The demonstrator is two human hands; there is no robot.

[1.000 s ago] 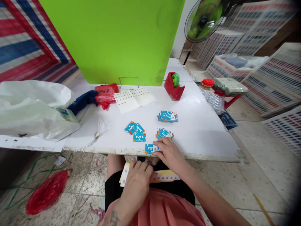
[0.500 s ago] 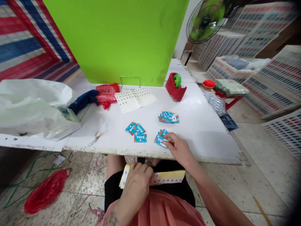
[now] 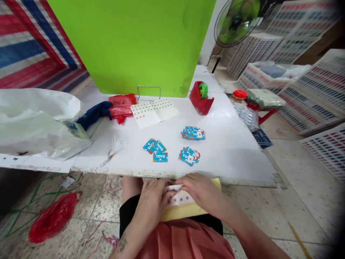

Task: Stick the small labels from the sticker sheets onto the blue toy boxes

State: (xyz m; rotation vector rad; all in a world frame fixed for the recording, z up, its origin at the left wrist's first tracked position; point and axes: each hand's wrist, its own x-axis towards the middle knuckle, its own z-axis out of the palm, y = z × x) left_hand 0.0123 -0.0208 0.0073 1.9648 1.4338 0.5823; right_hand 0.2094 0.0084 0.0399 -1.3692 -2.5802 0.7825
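A sticker sheet (image 3: 181,205) with a yellow edge and small dark squares lies over my lap, in front of the table edge. My left hand (image 3: 154,198) grips its left part, fingers curled on it. At its upper right, my right hand (image 3: 198,189) has its fingers closed on the sheet; the fingertips are partly hidden. Beyond my hands, one pile of blue TOYS cards (image 3: 189,156) has a white sticker on its top card. Behind it sits another stickered card pile (image 3: 193,133). To the left lie a few loose TOYS cards (image 3: 160,156) showing no sticker.
Further back on the white table (image 3: 231,154) are more sticker sheets (image 3: 155,112), a red tape dispenser (image 3: 201,99), a red plastic packet (image 3: 122,106) and a blue glove (image 3: 94,114). A white bag (image 3: 40,122) covers the left side. A green board (image 3: 129,46) stands behind.
My right hand has moved from the nearer card pile down to the sticker sheet. That pile's top card now shows a white sticker. The sheet has been turned in my hands.
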